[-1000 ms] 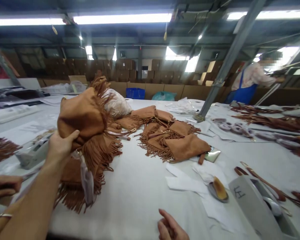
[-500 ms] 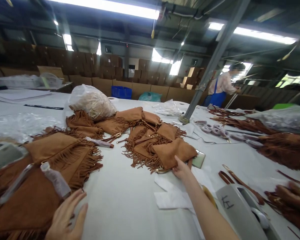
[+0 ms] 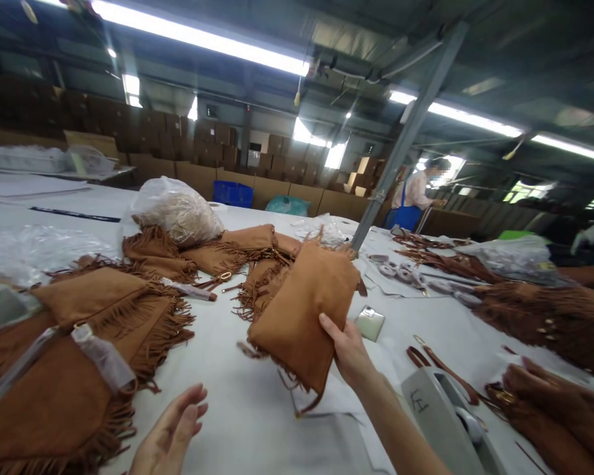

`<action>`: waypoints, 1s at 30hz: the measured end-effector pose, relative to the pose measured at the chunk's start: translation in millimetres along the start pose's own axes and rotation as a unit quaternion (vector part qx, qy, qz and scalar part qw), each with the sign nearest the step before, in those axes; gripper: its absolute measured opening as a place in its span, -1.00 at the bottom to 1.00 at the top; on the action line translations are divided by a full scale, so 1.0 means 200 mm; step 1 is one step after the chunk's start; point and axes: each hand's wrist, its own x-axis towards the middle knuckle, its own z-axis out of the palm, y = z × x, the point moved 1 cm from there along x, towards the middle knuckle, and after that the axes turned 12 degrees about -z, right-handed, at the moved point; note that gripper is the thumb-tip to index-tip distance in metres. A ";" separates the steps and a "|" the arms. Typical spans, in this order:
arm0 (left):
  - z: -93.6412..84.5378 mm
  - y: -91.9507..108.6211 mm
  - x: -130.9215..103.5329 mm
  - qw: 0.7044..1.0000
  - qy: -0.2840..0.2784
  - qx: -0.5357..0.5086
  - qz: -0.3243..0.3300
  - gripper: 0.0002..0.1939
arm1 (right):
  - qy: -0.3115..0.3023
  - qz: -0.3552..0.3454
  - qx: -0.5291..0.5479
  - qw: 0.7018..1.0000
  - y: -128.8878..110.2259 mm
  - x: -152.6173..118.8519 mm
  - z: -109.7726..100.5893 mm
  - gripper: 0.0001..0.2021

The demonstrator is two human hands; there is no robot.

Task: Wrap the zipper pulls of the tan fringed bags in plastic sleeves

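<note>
My right hand (image 3: 349,346) grips a brown suede fringed bag (image 3: 307,303) by its near right edge, thumb on the flat face. The bag is lifted and tilted above the white table (image 3: 218,402), its fringe hanging around the edges. My left hand (image 3: 171,432) is raised over the table at the lower left, fingers apart, holding nothing. Beside it on the left lies a large fringed bag (image 3: 39,389) with a wrapped strap end (image 3: 103,359). Behind the lifted bag is a heap of similar bags (image 3: 255,284), partly hidden.
A phone (image 3: 369,323) and a grey tape dispenser (image 3: 438,412) lie to the right. Another person's hands (image 3: 539,386) handle brown leather at far right. A metal post (image 3: 391,158) rises from the table. A stuffed plastic bag (image 3: 178,208) sits behind. One person (image 3: 413,194) stands beyond.
My right hand has lifted the bag off the heap and brought it nearer, tilting it up and baring the phone. My left hand has shifted right.
</note>
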 end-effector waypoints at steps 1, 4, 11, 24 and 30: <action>0.00 0.05 -0.03 0.999 -0.028 -0.036 -0.021 -0.36 | -0.043 -0.040 -0.071 0.996 -0.07 -0.07 0.04 -0.66; -0.05 0.17 -0.13 0.967 -0.153 -0.160 -0.124 -0.35 | -0.162 -0.199 -0.296 0.920 -0.25 -0.21 0.13 -0.74; -0.26 0.22 -0.32 0.946 -0.210 -0.219 -0.118 -0.36 | -0.390 -0.399 -0.389 0.733 -0.16 -0.31 0.18 -0.67; -0.30 -0.10 -0.26 0.966 -0.126 -0.221 -0.040 -0.51 | -0.373 -0.432 -0.492 0.657 0.33 -0.28 0.40 -0.65; -0.47 -0.17 -0.27 0.974 0.189 0.086 0.093 -0.37 | -0.347 -0.327 -0.580 0.660 0.47 -0.48 0.21 -0.53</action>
